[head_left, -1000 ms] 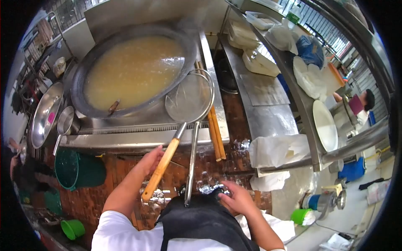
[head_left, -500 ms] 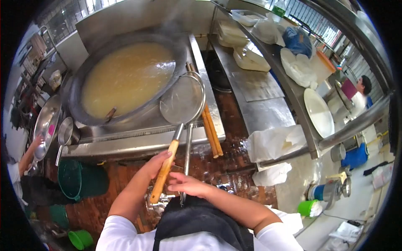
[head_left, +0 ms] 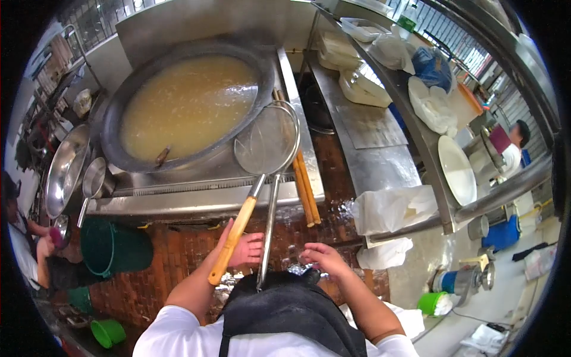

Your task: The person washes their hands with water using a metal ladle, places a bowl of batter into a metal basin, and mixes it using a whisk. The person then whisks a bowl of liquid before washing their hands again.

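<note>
Two long-handled strainers rest on the stove's edge, the round mesh [head_left: 260, 143] beside the big pan. A wooden handle [head_left: 234, 241] and a metal handle [head_left: 270, 232] reach out toward my body. Beneath them my left hand [head_left: 245, 247] has its fingers apart and holds nothing. To the right of the metal handle, my right hand [head_left: 323, 257] is also empty, fingers loosely apart. Cloudy yellowish liquid [head_left: 190, 107] fills the large dark pan [head_left: 113, 134]. A small dark-tipped handle [head_left: 162, 156] leans at the pan's near rim.
Wooden sticks [head_left: 304, 190] lean right of the strainers. A small saucepan [head_left: 96, 178], a steel bowl [head_left: 62, 172] and a green bin [head_left: 116, 247] stand left. A co-worker [head_left: 27, 244] holds a small bowl there. On the right are metal shelves [head_left: 380, 166] and another person [head_left: 514, 149].
My right hand has moved away from the handles to the right. My left hand's fingers have spread beneath the wooden handle. The co-worker at left has come further into view.
</note>
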{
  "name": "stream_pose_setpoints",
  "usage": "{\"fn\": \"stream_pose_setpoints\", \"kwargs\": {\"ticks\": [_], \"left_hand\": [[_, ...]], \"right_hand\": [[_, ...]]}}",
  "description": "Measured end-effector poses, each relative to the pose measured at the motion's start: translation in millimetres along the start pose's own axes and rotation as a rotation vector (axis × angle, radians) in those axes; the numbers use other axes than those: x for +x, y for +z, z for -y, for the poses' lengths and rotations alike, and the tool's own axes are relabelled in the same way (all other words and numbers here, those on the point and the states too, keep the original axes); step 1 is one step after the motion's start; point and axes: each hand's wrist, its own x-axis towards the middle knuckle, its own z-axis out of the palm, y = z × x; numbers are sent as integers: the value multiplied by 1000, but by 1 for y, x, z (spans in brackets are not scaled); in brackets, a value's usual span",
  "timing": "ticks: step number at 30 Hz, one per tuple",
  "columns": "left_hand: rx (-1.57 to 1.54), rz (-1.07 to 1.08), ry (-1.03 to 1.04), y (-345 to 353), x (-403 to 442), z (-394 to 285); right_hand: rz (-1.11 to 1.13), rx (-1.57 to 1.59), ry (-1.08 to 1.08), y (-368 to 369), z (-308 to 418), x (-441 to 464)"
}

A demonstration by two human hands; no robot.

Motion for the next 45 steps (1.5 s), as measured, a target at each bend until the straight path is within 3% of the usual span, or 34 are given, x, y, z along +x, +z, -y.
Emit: {"fn": "stream_pose_setpoints", "kwargs": {"ticks": [12,13,16,21,24,32,38,44,45], "left_hand": [[122,60,-90,-42,1,-37],[143,39,-54,-31,-3,-41],[338,-304,35,-14,-8,-52],[284,-282,67,-24,-19,-59],[378,-331,147,-25,-28,-63],[279,-466,250,-31,-45,-66],[309,-689,408,-18,-72,-50],[340,-954,746,7,-147,-52],[374,-1005,809,12,-163,-59]], "right_hand": [[49,-98,19,7,-8,19],[50,-116,15,11,-5,17],[71,-143,-25,15,-11,22],[57,-300,-72,19,-8,10],[55,-218,-93,9,-28,14],[13,-129,-10,6,-29,1],[115,-195,-56,17,-25,1],[200,-195,-128,6,-16,1],[182,-138,-42,8,-9,-4]]}}
